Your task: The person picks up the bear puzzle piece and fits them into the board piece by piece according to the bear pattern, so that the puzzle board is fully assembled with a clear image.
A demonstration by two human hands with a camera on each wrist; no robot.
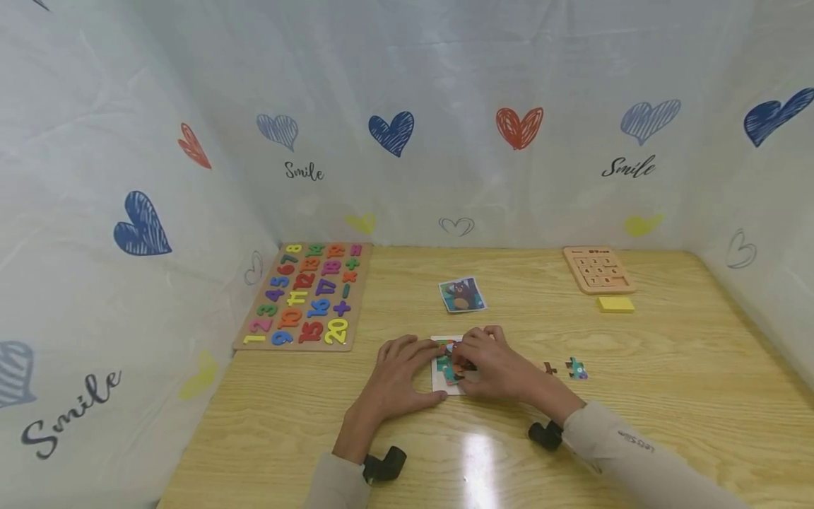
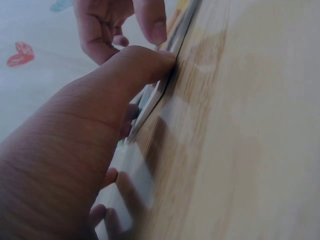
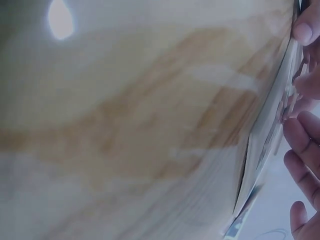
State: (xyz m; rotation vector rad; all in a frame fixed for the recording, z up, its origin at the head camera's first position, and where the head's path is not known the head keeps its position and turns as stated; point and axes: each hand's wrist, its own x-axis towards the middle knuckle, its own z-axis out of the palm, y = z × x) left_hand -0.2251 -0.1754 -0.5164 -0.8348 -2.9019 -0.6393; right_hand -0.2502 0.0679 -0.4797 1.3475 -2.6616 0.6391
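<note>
A small picture puzzle in a white-edged board (image 1: 440,384) lies on the table between both hands. My left hand (image 1: 396,375) rests at its left side, fingers fairly straight over the upper corner and the thumb at the near edge. In the left wrist view that thumb (image 2: 162,62) touches the board's edge. Over the right half of the board, my right hand (image 1: 496,367) has its fingers bent down and pinches a puzzle piece (image 1: 452,375), mostly hidden under the fingers. Two loose pieces lie right of that hand, a brown one (image 1: 550,368) and a teal one (image 1: 577,368).
A picture card (image 1: 463,295) with a bear lies beyond the puzzle. A board of coloured numbers (image 1: 305,297) is at the left. Back right are a wooden number-tile board (image 1: 598,270) and a yellow block (image 1: 615,305). A white curtain (image 1: 445,71) encloses the table.
</note>
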